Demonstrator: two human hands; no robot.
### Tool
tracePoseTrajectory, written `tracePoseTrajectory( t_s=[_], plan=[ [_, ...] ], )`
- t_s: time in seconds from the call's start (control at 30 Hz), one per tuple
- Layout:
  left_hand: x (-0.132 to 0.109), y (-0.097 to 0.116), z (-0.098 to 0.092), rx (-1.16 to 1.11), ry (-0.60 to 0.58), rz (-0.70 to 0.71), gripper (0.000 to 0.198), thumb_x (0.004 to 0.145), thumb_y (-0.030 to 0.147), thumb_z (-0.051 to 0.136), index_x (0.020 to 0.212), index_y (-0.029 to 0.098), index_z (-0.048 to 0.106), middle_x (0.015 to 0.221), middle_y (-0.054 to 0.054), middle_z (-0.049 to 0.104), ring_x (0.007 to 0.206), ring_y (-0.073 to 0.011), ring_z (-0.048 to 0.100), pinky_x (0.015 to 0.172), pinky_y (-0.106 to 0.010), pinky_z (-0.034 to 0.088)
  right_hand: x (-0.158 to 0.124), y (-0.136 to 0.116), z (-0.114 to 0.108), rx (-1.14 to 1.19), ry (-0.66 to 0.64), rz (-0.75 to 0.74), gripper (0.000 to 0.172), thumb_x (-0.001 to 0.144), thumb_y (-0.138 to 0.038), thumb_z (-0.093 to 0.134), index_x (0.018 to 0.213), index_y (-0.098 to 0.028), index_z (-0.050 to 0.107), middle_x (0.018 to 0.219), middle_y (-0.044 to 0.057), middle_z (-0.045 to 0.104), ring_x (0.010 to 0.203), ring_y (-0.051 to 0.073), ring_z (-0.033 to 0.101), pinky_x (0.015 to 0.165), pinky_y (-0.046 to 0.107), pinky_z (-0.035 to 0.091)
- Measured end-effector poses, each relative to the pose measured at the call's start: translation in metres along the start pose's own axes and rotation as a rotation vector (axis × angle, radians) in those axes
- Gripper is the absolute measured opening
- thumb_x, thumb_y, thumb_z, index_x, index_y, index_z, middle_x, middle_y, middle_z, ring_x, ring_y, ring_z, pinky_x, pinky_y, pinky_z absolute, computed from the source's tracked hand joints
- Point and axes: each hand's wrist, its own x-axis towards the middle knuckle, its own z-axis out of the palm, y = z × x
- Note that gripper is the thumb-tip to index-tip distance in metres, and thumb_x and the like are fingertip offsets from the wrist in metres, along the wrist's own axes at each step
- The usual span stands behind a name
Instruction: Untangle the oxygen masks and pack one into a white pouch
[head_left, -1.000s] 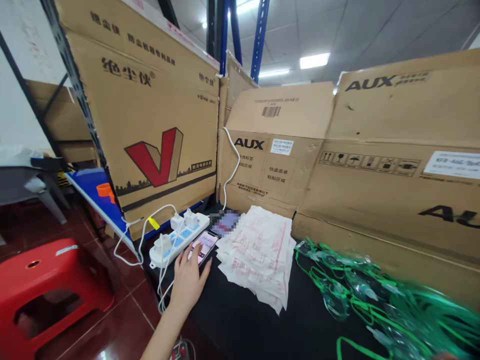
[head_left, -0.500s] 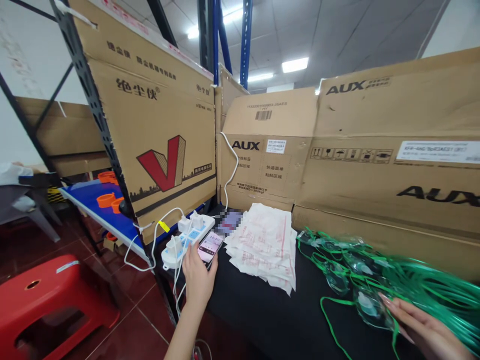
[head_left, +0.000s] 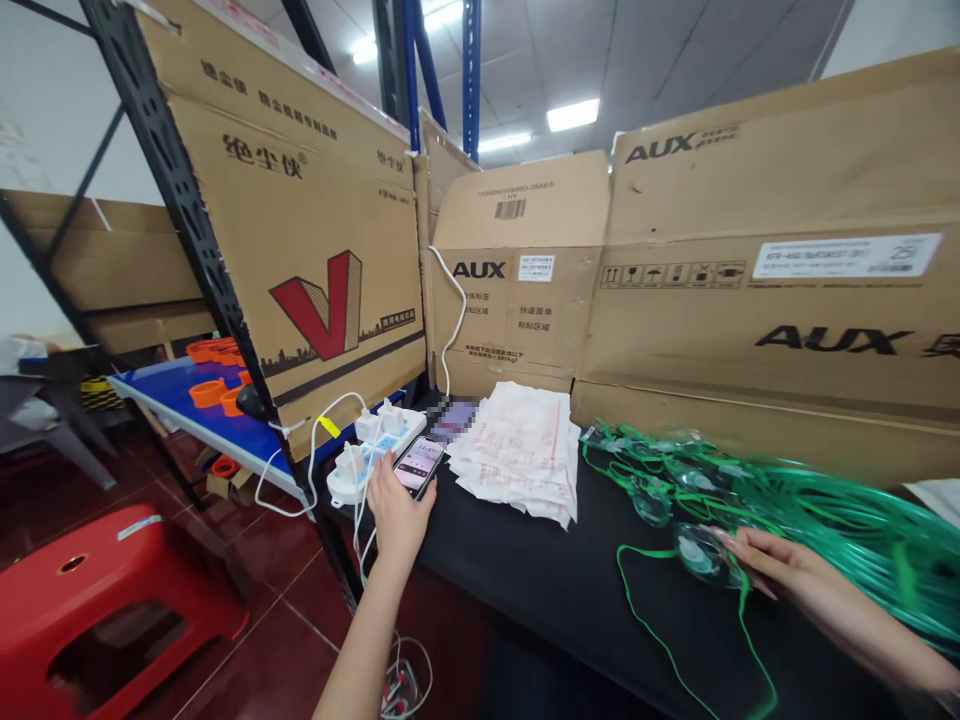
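Note:
My left hand [head_left: 396, 512] rests on the black table [head_left: 525, 600] at its left edge, fingers spread and touching a lit phone [head_left: 419, 464]. The phone lies flat next to a white power strip [head_left: 369, 450] with several plugs and white cables. My right hand [head_left: 780, 568] reaches in from the right and touches a clear mask [head_left: 701, 552] with green tubing, at the near edge of a pile of green tubing [head_left: 840, 530]. A stack of white printed pouches [head_left: 521, 450] lies between the two hands.
Large cardboard boxes [head_left: 750, 300] wall the back of the table, and another [head_left: 300, 250] leans on a black rack. A red plastic stool [head_left: 112, 600] stands on the floor at lower left. Orange rings [head_left: 214, 375] lie on a blue surface beyond.
The view has swung right and back. My right hand came into view and reached forward onto a clear mask. My left hand stays on the phone.

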Motion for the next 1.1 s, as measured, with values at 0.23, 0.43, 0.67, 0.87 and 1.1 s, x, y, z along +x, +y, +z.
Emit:
tracePoseTrajectory(
  t_s=[0.23,0.43,0.67,0.87,1.1],
  plan=[
    [0.002,0.008,-0.008,0.009,-0.106,0.085,0.063,0.075,0.035,0.056,0.128,0.012,0.031,0.116,-0.018,0.059,0.118,-0.0344,0.042,0.092,-0.049,0.033,0.002,0.011,-0.003,0.183,-0.198,-0.060,0.045,0.066,-0.061,0.056,0.048,-0.021,0.048,0.049,0.000,0.041,0.045,0.013,0.034,0.044,0.028,0.027],
    [0.002,0.009,-0.010,0.049,-0.157,0.096,0.056,0.079,0.040,0.053,0.124,0.011,0.038,0.115,-0.016,0.058,0.117,-0.0315,0.043,0.093,-0.047,0.034,0.003,0.010,0.005,0.197,-0.219,-0.065,0.044,0.061,-0.061,0.061,0.050,-0.019,0.050,0.049,-0.003,0.043,0.046,0.011,0.037,0.044,0.025,0.031],
    [0.001,0.009,-0.012,0.102,-0.154,0.054,0.040,0.083,0.037,0.051,0.118,0.017,0.048,0.120,-0.009,0.053,0.107,-0.0267,0.051,0.088,-0.050,0.039,0.018,0.028,0.028,0.134,-0.091,0.009,0.024,0.088,-0.033,0.049,0.100,-0.014,0.056,0.095,0.004,0.060,0.077,0.015,0.059,0.067,0.032,0.050],
    [0.000,0.011,-0.012,0.137,-0.166,0.079,0.039,0.083,0.035,0.053,0.118,0.017,0.048,0.121,-0.010,0.052,0.109,-0.0274,0.049,0.089,-0.051,0.039,0.027,0.034,0.035,0.091,0.012,0.080,0.027,0.087,-0.029,0.051,0.111,-0.016,0.052,0.111,0.006,0.055,0.093,0.021,0.057,0.077,0.039,0.049],
    [0.000,0.009,-0.010,0.190,-0.181,0.160,0.035,0.084,0.032,0.053,0.116,0.017,0.050,0.120,-0.009,0.053,0.105,-0.0256,0.053,0.086,-0.049,0.042,0.023,0.036,0.029,0.128,0.060,0.067,0.026,0.087,-0.030,0.050,0.110,-0.016,0.053,0.111,0.006,0.055,0.093,0.021,0.057,0.077,0.039,0.049]
  ],
)
